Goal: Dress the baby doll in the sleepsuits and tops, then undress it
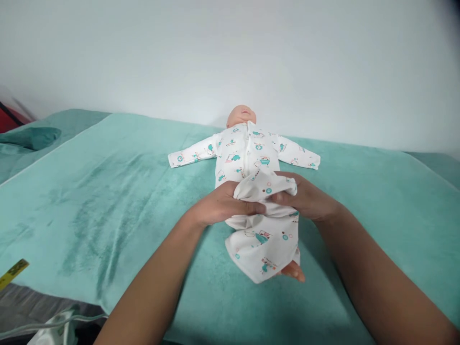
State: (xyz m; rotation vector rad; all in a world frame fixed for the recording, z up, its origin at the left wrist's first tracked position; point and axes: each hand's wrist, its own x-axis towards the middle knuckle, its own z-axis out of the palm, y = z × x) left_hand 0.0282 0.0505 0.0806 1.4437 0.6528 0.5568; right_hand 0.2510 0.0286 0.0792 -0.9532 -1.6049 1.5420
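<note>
Two bare arms reach in from 6 o'clock. Both the left hand (224, 206) and the right hand (307, 199) squeeze a bunch of the white sleepsuit (251, 153) at the tummy of the doll (241, 115). It lies on its back in the middle of the green blanket (108, 191), with its head at 12 o'clock. One bare foot (293, 272) pokes out at 6 o'clock.

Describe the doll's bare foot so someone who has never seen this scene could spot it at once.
On the teal blanket lies a doll in a white printed sleepsuit, which the left hand and right hand bunch midway. Follow the sleepsuit to its near end: the foot pokes out at the right corner, the only bare bit of the doll besides its head.
</note>
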